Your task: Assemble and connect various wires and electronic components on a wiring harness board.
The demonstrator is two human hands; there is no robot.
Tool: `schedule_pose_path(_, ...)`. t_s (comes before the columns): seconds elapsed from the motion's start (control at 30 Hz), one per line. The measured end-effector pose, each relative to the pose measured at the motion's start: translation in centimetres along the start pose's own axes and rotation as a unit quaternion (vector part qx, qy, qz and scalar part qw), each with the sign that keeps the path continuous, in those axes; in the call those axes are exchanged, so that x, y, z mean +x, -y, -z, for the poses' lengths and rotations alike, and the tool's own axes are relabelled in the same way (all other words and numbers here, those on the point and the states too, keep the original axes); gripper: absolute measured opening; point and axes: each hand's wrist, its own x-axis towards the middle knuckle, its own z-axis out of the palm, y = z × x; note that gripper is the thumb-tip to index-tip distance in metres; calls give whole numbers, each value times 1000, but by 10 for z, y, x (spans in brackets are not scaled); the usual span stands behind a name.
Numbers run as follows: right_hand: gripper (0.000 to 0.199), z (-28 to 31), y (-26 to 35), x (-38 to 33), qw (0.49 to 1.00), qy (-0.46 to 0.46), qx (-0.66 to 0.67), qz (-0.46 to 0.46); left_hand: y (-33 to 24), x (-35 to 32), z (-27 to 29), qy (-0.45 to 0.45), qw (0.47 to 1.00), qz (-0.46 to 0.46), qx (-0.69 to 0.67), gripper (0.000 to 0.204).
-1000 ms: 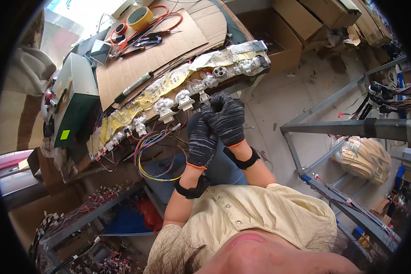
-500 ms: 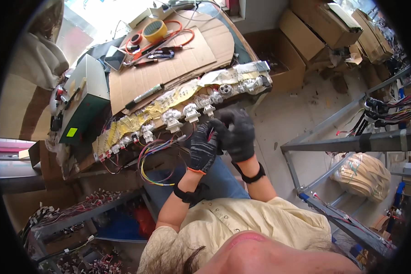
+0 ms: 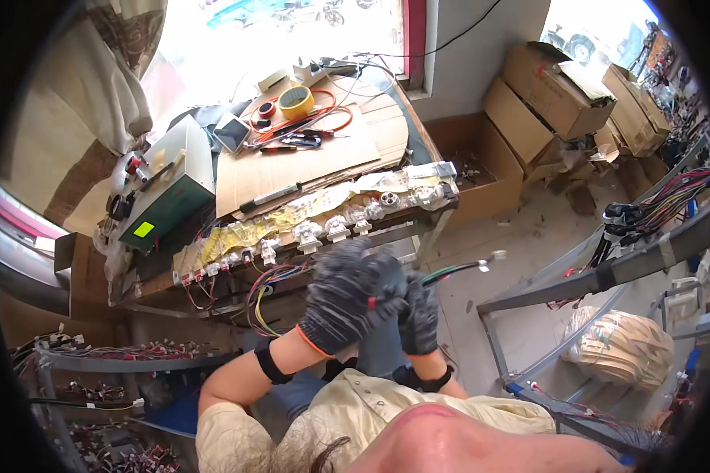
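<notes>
Both my hands wear dark grey knit gloves and are raised together in front of me, below the bench edge. My left hand [image 3: 343, 296] and my right hand [image 3: 418, 311] are both closed on a thin bundle of coloured wires [image 3: 457, 270]. The bundle sticks out to the right and ends in a small white connector [image 3: 495, 255]. Just beyond my hands runs a row of white connectors [image 3: 323, 230] fixed along the front of the workbench [image 3: 308, 169], with loose coloured wires [image 3: 264, 292] hanging below it.
On the cardboard-covered bench lie a roll of yellow tape [image 3: 296, 101], orange cable, pens and a green metal box [image 3: 170, 193]. Cardboard boxes [image 3: 560, 94] stand at the right. A metal rack [image 3: 623, 268] with wire looms is at my right; shelves of wire harnesses [image 3: 95, 355] are at my left.
My hands have pulled back from the connector row toward my body and risen closer to the camera. They now hold a wire bundle whose white connector points right.
</notes>
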Motion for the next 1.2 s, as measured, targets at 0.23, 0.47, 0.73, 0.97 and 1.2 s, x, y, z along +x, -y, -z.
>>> schedule_pose_path(0.23, 42, -40, -32, -63, 857, 154, -489, -56, -19, 27, -56, 518, 509, 278, -629, 54)
schedule_pose_path(0.47, 21, 64, 68, -21, 953, -111, 276, 58, -21, -20, -40, 604, 425, 327, -589, 28)
schedule_pose_path(0.73, 26, 0, -23, -109, 821, 262, -502, -73, -44, -2, -99, 657, 272, 284, -644, 47)
schedule_pose_path(0.97, 15, 38, 32, -137, 859, 218, -437, -152, -54, 22, -129, 580, 547, 265, -542, 28)
schedule_pose_path(1.2, 26, 106, 25, -25, 861, -155, -481, 61, -60, -50, -112, 469, 705, 168, -505, 41)
